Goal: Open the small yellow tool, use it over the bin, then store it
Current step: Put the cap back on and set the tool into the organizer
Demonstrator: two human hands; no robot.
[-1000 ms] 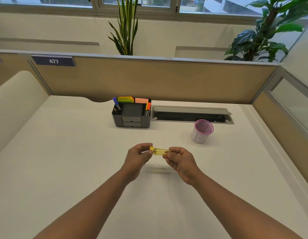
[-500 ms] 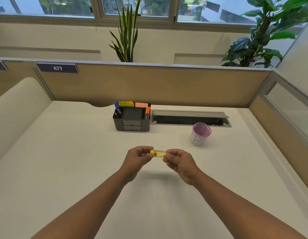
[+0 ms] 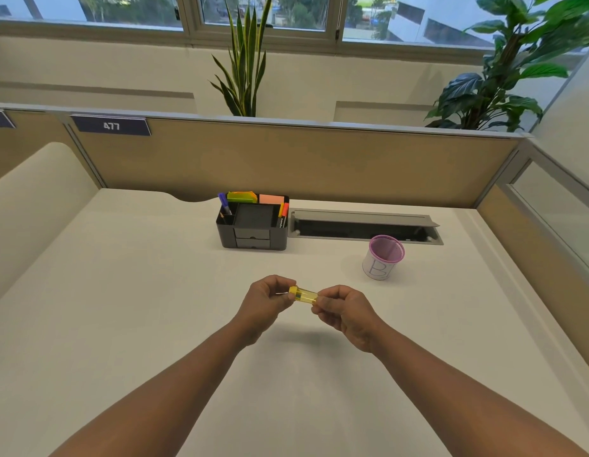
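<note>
A small translucent yellow tool is held level above the white desk, in front of me. My left hand pinches its left end, where a yellow cap sits. My right hand pinches its right end, which my fingers hide. A little pink mesh bin with a white label marked "B" stands to the far right of my hands, apart from them. A black desk organizer with markers and sticky notes stands at the back of the desk.
An open grey cable tray is set into the desk behind the bin. Tan partitions wall the desk at the back and right. Plants stand behind the partition.
The view has tilted up a little, so the desk items sit lower in the frame. Both hands stay on the yellow tool, which now tilts slightly down to the right.
</note>
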